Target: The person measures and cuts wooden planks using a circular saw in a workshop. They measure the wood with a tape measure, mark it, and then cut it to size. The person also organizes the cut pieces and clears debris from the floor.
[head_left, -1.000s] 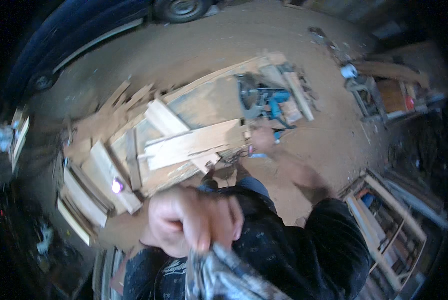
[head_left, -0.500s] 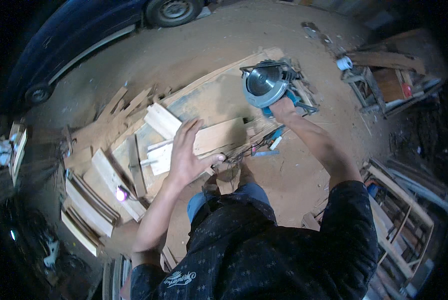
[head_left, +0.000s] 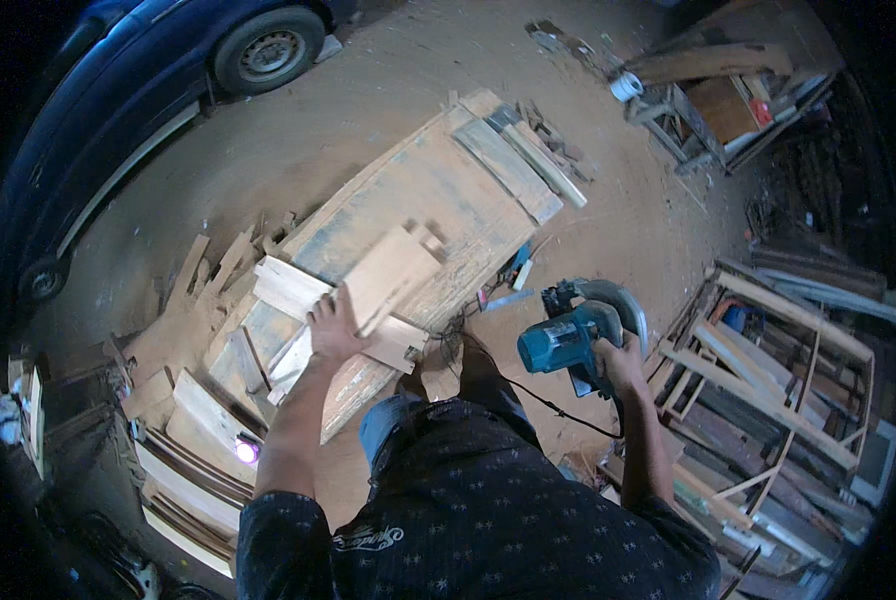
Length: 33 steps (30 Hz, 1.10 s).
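My left hand point(head_left: 336, 330) rests with fingers spread on a light wooden board point(head_left: 393, 270), which lies over another pale board point(head_left: 286, 285) on a dusty, worn plywood work surface point(head_left: 378, 195). In my right hand point(head_left: 616, 360) is a teal circular saw point(head_left: 558, 345), gripped by the handle and held out to the right of my body, away from the boards. A black cord point(head_left: 558, 408) trails from near the saw toward my legs.
A dark blue vehicle with a visible wheel point(head_left: 270, 55) stands top left. Wooden frames and offcuts point(head_left: 773, 318) fill the right side, with more scrap point(head_left: 713, 110) behind. Stacked planks point(head_left: 193, 465) and a small pink light point(head_left: 248, 450) lie at lower left.
Grey cloth held earlier near the camera is gone from view. My right hand has lifted the saw off the work surface to the right; my left hand has lowered onto the boards.
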Each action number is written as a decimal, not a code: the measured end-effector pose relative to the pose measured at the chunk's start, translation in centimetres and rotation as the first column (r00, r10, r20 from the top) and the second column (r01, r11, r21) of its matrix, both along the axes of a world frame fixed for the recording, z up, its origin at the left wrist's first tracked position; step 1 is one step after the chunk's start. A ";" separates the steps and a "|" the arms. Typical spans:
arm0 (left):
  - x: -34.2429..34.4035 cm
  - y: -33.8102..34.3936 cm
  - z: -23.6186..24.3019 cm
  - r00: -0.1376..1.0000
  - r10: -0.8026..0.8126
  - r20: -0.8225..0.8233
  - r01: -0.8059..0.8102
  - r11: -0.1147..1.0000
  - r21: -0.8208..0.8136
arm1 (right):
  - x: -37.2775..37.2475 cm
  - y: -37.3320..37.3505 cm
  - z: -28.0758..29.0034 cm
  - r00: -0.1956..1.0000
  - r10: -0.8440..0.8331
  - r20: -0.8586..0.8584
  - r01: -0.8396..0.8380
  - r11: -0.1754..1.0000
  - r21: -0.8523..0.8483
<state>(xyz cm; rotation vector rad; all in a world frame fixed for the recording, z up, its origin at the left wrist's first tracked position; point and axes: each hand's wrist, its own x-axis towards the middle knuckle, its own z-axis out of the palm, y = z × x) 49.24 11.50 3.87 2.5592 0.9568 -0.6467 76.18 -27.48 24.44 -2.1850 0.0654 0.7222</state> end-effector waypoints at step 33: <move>1.5 -14.5 -5.2 0.843 -0.108 0.527 0.143 0.989 -0.026 | -10.0 -3.9 -13.4 0.946 0.261 0.194 -0.288 0.949 0.131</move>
